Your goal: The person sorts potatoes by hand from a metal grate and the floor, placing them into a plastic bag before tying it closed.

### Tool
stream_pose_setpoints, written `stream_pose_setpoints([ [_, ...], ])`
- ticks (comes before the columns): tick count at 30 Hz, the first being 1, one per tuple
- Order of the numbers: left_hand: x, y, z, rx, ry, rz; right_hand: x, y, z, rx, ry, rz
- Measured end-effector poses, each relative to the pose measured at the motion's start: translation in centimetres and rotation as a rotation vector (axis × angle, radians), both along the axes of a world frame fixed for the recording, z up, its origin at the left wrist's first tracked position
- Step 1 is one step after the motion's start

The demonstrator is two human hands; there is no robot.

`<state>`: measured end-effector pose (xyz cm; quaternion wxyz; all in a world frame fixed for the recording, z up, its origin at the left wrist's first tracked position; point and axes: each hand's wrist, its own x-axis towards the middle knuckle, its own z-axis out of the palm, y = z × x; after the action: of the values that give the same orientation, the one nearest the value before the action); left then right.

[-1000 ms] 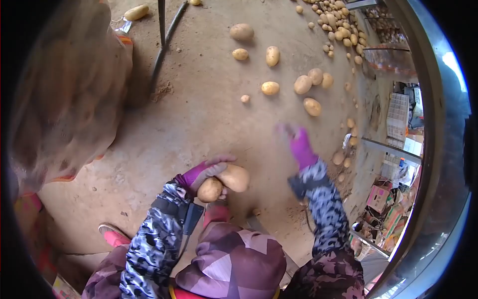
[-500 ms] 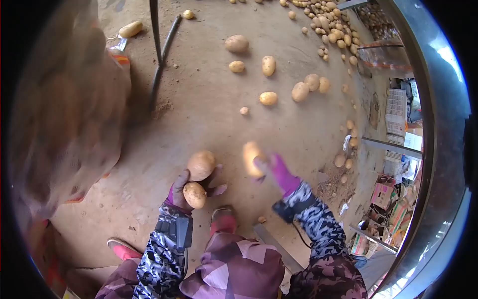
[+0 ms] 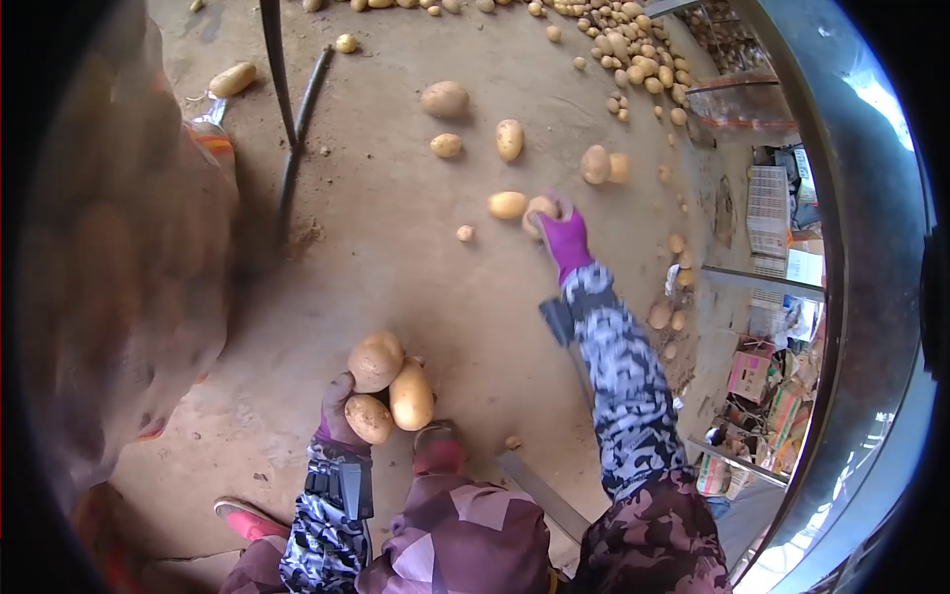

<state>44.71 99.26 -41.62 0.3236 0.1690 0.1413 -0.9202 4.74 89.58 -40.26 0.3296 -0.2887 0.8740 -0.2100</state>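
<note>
Listing by size, we have: dusty floor [image 3: 455,292], edged left by a bulging sack [image 3: 129,277] and right by a curved frame [image 3: 839,238], with room across its middle. Our left hand [image 3: 341,416], thumb against the three clustered potatoes [image 3: 412,396] it cradles, other fingers mostly hidden. Our right hand [image 3: 558,230], purple-gloved, fingers curled around one potato [image 3: 537,213], just beside a yellow potato [image 3: 506,205]. One tiny potato [image 3: 465,234], left of these.
</note>
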Motion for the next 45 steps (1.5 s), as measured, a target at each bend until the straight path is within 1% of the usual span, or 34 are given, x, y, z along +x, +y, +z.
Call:
stream_pose_setpoints([
  [2,-0.6,-1.1,1.8,0.016,0.013,-0.029,5.7,2.1,4.2,0.004,-0.268,-0.049],
  [4,-1.4,-1.6,2.1,0.021,0.029,-0.079,10.6,5.1,7.2,-0.039,-0.551,0.056],
  [6,-2.3,-1.7,1.9,0.022,0.240,-0.139,14.3,8.0,6.6,-0.176,-0.541,0.368],
  [7,-2.2,-1.2,2.1,0.053,0.233,-0.132,15.8,8.6,7.2,-0.182,-0.540,0.363],
  [9,-2.0,-0.5,2.3,0.107,0.216,-0.146,18.1,8.4,8.9,0.047,-0.454,0.481],
  [10,-2.0,-0.3,2.4,0.166,0.199,-0.156,18.2,8.4,8.9,0.048,-0.460,0.484],
  [12,-2.3,0.0,2.2,0.172,0.169,-0.124,18.2,8.4,8.7,0.065,-0.263,0.709],
  [13,-2.3,0.6,2.1,0.270,0.198,-0.066,18.2,8.0,9.1,0.075,-0.268,0.714],
  [14,-2.4,1.1,2.0,0.368,0.225,-0.007,18.1,7.1,9.9,0.187,-0.375,0.708],
  [15,-2.4,1.6,1.3,0.378,0.222,0.002,17.6,6.3,10.3,0.299,-0.482,0.701],
  [17,-2.1,2.5,-0.7,-0.049,0.062,-0.087,14.6,4.1,8.5,0.320,-0.304,1.013],
  [18,-1.7,2.5,-0.5,-0.037,0.048,-0.080,13.4,2.9,8.0,0.174,-0.238,0.736],
  [19,-1.4,2.5,-0.2,0.086,0.034,-0.039,11.3,1.0,5.6,-0.031,-0.018,0.574],
  [20,-1.1,2.3,0.2,0.210,0.025,0.003,6.1,-0.6,3.0,-0.202,0.364,0.700],
  [21,-0.5,1.6,0.7,0.229,0.027,-0.039,1.3,-2.7,1.8,0.001,0.566,0.556],
  [22,-0.1,1.7,0.3,0.210,0.036,-0.017,-3.9,-4.8,-0.5,-0.190,0.868,0.653],
  [23,0.7,2.0,-0.4,0.202,-0.026,-0.028,-7.0,-7.0,-0.7,0.102,1.135,0.565],
  [24,1.3,2.3,-0.8,0.195,-0.089,-0.041,-10.2,-8.4,-1.2,0.235,1.274,0.521],
  [25,1.7,2.0,-0.3,0.200,-0.162,-0.021,-10.7,-10.0,0.0,0.407,1.177,0.453],
  [26,2.2,2.3,-0.6,0.215,-0.181,-0.008,-11.2,-10.1,0.3,0.363,1.112,0.395],
  [28,3.4,3.1,-1.3,0.217,-0.142,0.001,-15.5,-9.0,-1.3,0.371,0.838,0.500],
  [29,3.7,3.4,-1.4,0.235,-0.143,0.003,-17.8,-7.8,-2.6,0.379,0.835,0.511],
  [30,3.9,3.7,-1.6,0.237,-0.230,0.016,-20.6,-6.2,-4.3,0.310,0.762,0.500],
  [31,3.8,4.0,-1.9,0.266,-0.192,0.064,-18.8,-6.6,-3.8,0.239,0.691,0.490],
  [32,3.7,4.4,-2.0,0.301,-0.154,0.106,-16.8,-5.1,-2.1,0.032,0.657,0.665],
  [34,3.8,4.4,-1.8,0.300,-0.243,0.109,-18.7,-4.4,-1.4,0.151,0.277,0.191],
  [36,4.0,4.8,-1.8,0.293,-0.287,0.122,-17.2,-6.0,1.3,-0.002,0.797,0.339],
  [37,4.1,4.6,-1.7,0.294,-0.296,0.122,-21.6,-6.3,-0.3,-0.057,0.847,0.312],
  [38,4.4,4.2,-1.5,0.272,-0.278,0.073,-24.0,-6.7,-1.2,-0.056,0.835,0.313],
  [40,4.6,3.8,-1.1,0.239,-0.247,0.017,-26.6,-7.7,-2.7,0.027,1.375,0.520],
  [41,4.6,3.7,-1.0,0.235,-0.233,0.014,-27.5,-7.8,-3.3,0.028,1.368,0.522],
  [43,4.4,3.4,-0.8,0.223,-0.207,0.004,-28.3,-7.8,-3.4,0.258,1.053,0.403],
  [44,4.3,3.2,-0.7,0.222,-0.191,0.004,-27.9,-7.0,-2.8,0.262,1.059,0.400],
  [45,4.2,3.2,-0.7,0.219,-0.168,0.006,-27.3,-5.9,-2.4,0.281,0.962,0.314],
])
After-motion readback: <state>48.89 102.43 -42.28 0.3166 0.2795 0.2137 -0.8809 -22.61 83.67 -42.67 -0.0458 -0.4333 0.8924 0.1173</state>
